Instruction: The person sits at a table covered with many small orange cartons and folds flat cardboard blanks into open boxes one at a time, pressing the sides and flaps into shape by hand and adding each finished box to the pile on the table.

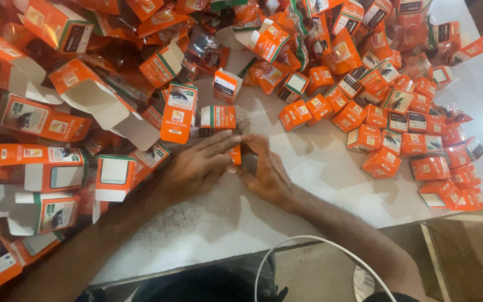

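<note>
- The person's left hand [197, 165] and right hand [266, 170] meet at the middle of the white table [320, 168], both closed around one small orange carton [235, 154].
- The left hand lies flat and long, its fingers [219, 142] stretched over the top of the carton; the right hand curls in from the other side, its fingertips [252, 146] pressing at the carton's end. Only a sliver of orange shows between them, so whether a flap is open or shut cannot be told.
- The step in hand looks like closing or forming this one carton: both hands pinch it narrow, with the carton resting on or just above the table.
- Just beyond the fingers stands another small orange and white box [217, 117], near but apart from the hands.
- To the left lies a heap of larger open cartons [90, 106], flaps up and white insides showing, mixed with dark items in clear wrappers.
- To the right sits a spread of small closed boxes [403, 134], packed close together, reaching to the table's edge.
- Judged from this, the next move calls for a firm tuck of the end flap while the left hand steadies the body.
- A white cable [308, 240] loops across the lower foreground, clear of the hands.
</note>
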